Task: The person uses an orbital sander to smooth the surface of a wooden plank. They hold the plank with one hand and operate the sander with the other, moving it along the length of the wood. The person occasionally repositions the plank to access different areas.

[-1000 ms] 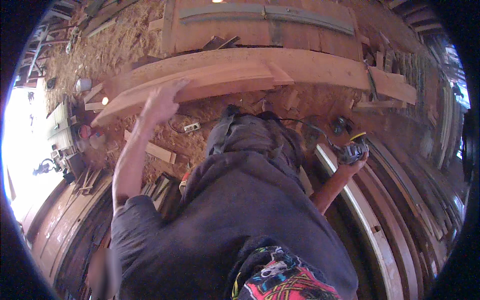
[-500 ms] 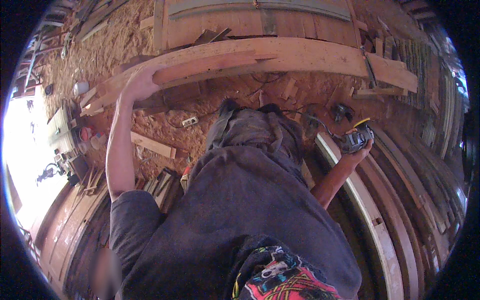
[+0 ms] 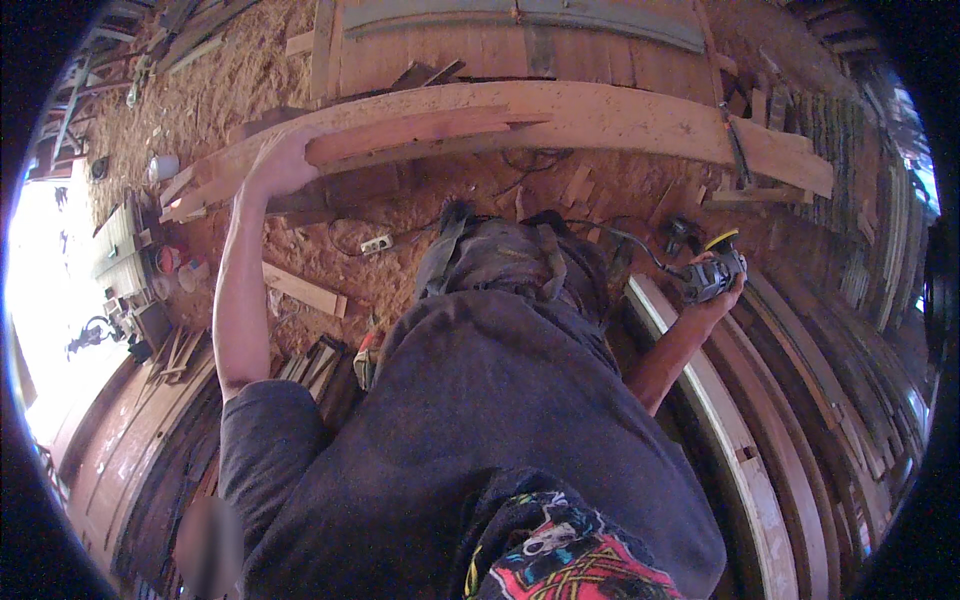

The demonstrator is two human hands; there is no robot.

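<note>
A long pale wooden beam (image 3: pixel 640 120) lies across the far side in front of me, its curve partly from the lens. Along its near face runs a shorter reddish wooden board (image 3: pixel 410 130) with a jagged right end. My left hand (image 3: pixel 283 165) grips that board's left end, thumb low and fingers over the top. Off to the right, my right hand (image 3: pixel 735 290) is closed around a grey angle grinder (image 3: pixel 708 280) with a yellow-edged disc, held apart from the wood. The grinder's cord trails left toward my feet.
Several long timbers (image 3: pixel 720 430) lie at my right. A white power socket (image 3: pixel 377 244) and cords rest on the sawdust-strewn ground, near an offcut plank (image 3: pixel 305 290). A dark power tool (image 3: pixel 683 235) lies behind the grinder. A clamp-like bar (image 3: pixel 736 145) stands against the beam's right part.
The view has shifted very slightly. Both hands keep their holds, and the grinder stays nearly in place.
</note>
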